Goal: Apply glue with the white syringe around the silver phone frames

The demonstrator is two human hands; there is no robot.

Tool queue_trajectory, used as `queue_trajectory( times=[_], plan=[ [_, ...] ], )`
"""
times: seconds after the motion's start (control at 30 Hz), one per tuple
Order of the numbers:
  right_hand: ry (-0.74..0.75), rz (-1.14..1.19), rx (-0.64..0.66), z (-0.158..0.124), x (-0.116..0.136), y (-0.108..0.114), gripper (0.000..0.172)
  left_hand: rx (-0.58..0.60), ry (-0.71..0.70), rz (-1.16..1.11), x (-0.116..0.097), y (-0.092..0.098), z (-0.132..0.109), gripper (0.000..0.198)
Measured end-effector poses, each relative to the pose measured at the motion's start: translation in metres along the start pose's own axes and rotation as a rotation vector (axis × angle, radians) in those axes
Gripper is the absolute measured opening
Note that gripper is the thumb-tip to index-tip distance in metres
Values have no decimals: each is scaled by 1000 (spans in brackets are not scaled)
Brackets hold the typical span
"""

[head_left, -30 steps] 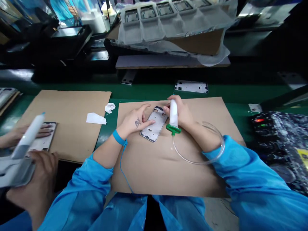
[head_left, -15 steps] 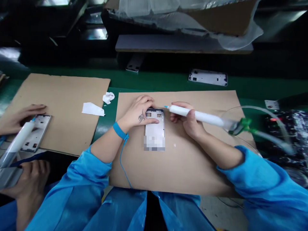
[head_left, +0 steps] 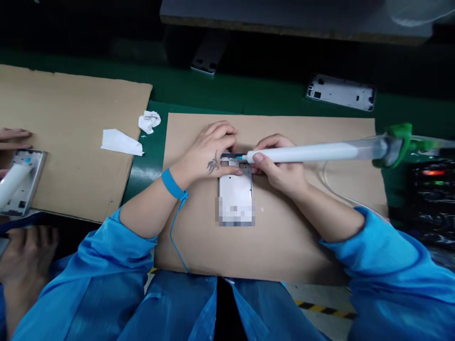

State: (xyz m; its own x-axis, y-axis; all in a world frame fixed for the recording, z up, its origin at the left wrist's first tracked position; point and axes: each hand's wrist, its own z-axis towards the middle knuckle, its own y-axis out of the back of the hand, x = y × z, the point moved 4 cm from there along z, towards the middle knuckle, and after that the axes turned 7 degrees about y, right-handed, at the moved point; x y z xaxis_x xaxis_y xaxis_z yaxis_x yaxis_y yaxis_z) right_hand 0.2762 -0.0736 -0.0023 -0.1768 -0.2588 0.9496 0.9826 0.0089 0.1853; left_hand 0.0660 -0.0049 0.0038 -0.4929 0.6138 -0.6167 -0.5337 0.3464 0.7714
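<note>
The right hand [head_left: 280, 166] pinches a white-filled plastic dispensing syringe [head_left: 302, 153] with a green collar, its blue tip at the top edge of a silver metal phone frame [head_left: 234, 187]. The left hand [head_left: 209, 151] presses loosely curled fingers on that frame, which lies flat on a brown cardboard sheet [head_left: 213, 251] on the green bench [head_left: 227, 90].

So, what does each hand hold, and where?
The right hand pinches a white dispensing syringe by its barrel, near the tip. The left hand rests on the upper end of a phone frame, steadying it on the cardboard sheet.
</note>
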Motion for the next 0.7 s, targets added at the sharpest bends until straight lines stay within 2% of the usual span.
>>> queue_trajectory(
  times=[0.13, 0.3, 0.47, 0.7],
  plan=[
    [0, -49, 58, 3, 3, -4, 57, 35, -14, -45, 0, 4, 1, 57],
    [111, -176, -13, 4, 11, 3, 55, 18, -40, -54, 1, 5, 0, 51],
    [60, -152, 38, 4, 7, 1, 59, 12, -11, -63, 3, 1, 1, 51],
    [20, -206, -10, 2, 4, 1, 55, 37, -4, -90, 1, 3, 2, 48]
  ],
)
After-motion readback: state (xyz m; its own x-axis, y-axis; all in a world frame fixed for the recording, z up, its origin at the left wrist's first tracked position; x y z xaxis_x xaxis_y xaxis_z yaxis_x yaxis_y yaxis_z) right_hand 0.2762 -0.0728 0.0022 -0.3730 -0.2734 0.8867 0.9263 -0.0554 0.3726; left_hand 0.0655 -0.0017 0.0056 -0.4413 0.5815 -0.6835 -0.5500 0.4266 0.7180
